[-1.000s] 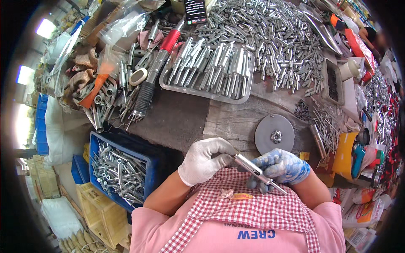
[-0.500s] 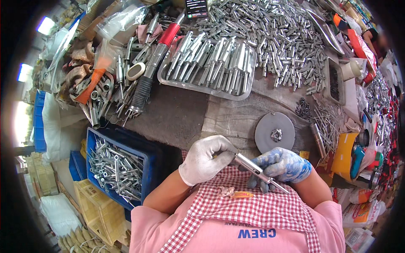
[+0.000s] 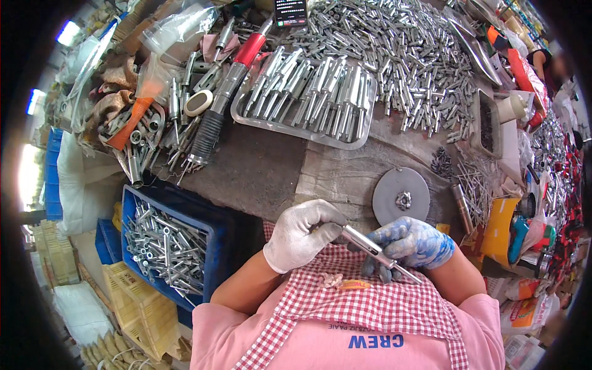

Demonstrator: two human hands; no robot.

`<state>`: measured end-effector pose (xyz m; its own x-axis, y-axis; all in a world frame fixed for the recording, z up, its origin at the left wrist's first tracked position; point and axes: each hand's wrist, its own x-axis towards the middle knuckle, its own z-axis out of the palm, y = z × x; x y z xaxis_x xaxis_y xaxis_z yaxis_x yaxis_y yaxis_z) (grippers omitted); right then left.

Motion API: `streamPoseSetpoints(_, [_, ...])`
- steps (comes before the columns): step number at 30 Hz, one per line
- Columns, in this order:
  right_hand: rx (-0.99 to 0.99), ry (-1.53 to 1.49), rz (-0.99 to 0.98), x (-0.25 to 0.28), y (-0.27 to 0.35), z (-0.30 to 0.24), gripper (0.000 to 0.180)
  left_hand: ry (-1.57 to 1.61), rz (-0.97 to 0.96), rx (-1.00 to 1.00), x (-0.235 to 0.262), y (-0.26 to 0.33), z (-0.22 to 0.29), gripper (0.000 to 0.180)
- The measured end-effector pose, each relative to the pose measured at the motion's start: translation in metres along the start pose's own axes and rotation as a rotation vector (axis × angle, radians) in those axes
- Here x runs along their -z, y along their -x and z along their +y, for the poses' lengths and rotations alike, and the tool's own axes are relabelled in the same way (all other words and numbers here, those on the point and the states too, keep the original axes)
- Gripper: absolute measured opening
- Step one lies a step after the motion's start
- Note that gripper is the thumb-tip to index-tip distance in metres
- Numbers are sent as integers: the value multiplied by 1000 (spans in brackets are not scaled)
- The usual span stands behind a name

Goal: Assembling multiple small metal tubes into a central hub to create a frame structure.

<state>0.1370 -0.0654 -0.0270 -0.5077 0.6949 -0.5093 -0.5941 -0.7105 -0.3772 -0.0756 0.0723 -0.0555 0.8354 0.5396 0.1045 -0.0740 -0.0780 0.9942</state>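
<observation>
A shiny metal cylinder with a slot and a thin rod (image 3: 365, 242) lies slantwise between my hands, its rod end pointing down to the right. My left hand (image 3: 303, 234), in a white glove, pinches its upper end between thumb and fingers. Around its middle close the fingers of my right hand (image 3: 412, 242), in a blue-stained glove with grey fingertips. Just beyond the right hand lies a round grey disc (image 3: 393, 195) with a small heap of tiny metal parts (image 3: 403, 200) at its centre.
Similar assemblies fill a clear plastic tray (image 3: 356, 144). Behind it spreads a large pile of metal tubes (image 3: 413, 68). A blue crate (image 3: 213, 259) of metal parts stands at the left, near a red-and-black power screwdriver (image 3: 213, 126). Thin rods (image 3: 478, 176) lie at the right.
Both hands keep their hold on the metal cylinder, with only a slight shift of the left fingers. The view has turned slightly.
</observation>
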Motion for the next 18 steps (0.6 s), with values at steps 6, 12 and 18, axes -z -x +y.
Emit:
streamPoseSetpoints(6, [-26,120,68,-14,3,-11,48,98,6,60,-2,4,-5,7])
streamPoseSetpoints(12, [-17,144,91,-21,4,-13,49,98,1,56,-1,5,-9,10])
streamPoseSetpoints(18, [-49,212,177,-32,4,-17,51,291,-32,201,-2,9,-15,16])
